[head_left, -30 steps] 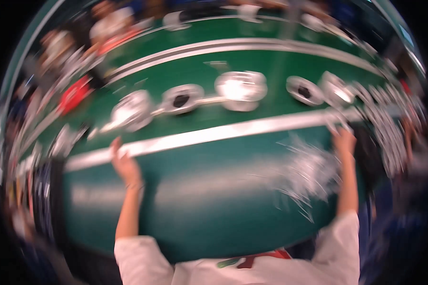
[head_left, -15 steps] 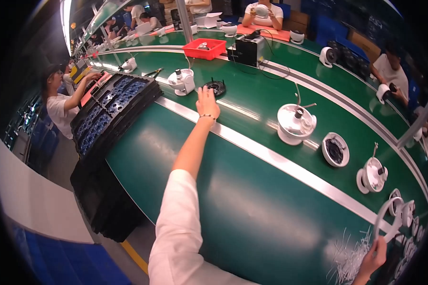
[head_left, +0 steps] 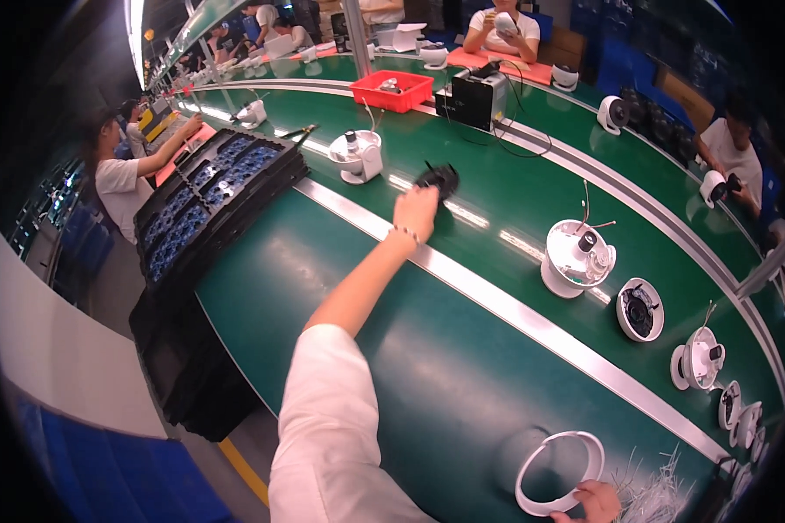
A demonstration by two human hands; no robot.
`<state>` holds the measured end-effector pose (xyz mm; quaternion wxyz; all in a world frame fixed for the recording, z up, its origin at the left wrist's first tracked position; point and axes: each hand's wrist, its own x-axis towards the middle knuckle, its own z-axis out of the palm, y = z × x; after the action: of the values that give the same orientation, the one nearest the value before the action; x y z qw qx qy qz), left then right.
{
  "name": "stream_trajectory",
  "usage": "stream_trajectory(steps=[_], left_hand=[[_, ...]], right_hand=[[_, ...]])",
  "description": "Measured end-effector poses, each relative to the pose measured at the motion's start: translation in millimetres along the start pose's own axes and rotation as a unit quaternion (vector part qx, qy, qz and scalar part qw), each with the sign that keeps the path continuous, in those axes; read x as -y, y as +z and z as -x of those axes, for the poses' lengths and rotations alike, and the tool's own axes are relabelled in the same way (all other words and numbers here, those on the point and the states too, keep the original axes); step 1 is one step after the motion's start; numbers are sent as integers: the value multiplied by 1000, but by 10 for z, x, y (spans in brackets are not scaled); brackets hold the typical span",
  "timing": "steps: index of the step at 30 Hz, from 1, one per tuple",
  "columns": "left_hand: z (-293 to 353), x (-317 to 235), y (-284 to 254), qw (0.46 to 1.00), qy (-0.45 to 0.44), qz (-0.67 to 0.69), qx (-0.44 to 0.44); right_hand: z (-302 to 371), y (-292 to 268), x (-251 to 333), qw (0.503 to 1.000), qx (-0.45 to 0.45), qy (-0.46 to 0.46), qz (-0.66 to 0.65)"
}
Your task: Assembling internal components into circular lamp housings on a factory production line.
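My left hand (head_left: 416, 213) reaches over the green belt with its fingers closed on a round black plastic part (head_left: 440, 179), which is blurred and tilted up at one edge. At the lower right, my right hand (head_left: 597, 502) grips a white plastic ring (head_left: 545, 506) by its lower rim, above the near green table. To the left of the black part stands a white camera housing (head_left: 371, 163) with a wire sticking up. A larger open white housing (head_left: 565, 277) with wires sits further right. Beside it lies a white shell (head_left: 658, 318) with a black insert.
Stacked black trays (head_left: 222, 187) with blue-looking compartments stand at the left. A metal rail (head_left: 497, 301) divides belt and table. Thin white strips (head_left: 663, 492) lie by my right hand. Beyond are a red bin (head_left: 397, 94), a black box device (head_left: 471, 98) and co-workers.
My left hand has closed on the black part and drawn it rightward and nearer. My right hand has brought the white ring leftward and lower. The view has shifted somewhat.
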<state>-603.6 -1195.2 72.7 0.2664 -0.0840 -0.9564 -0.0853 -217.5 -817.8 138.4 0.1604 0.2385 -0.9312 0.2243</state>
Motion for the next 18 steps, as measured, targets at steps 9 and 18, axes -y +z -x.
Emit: stream_trajectory(steps=[9,18], left_hand=[[1798,-1114,-1404,966,219,9,136],[2314,-1324,-1702,943,218,167,189]], right_hand=[[41,300,191,984,171,40,1],[-243,531,700,994,84,62,16]])
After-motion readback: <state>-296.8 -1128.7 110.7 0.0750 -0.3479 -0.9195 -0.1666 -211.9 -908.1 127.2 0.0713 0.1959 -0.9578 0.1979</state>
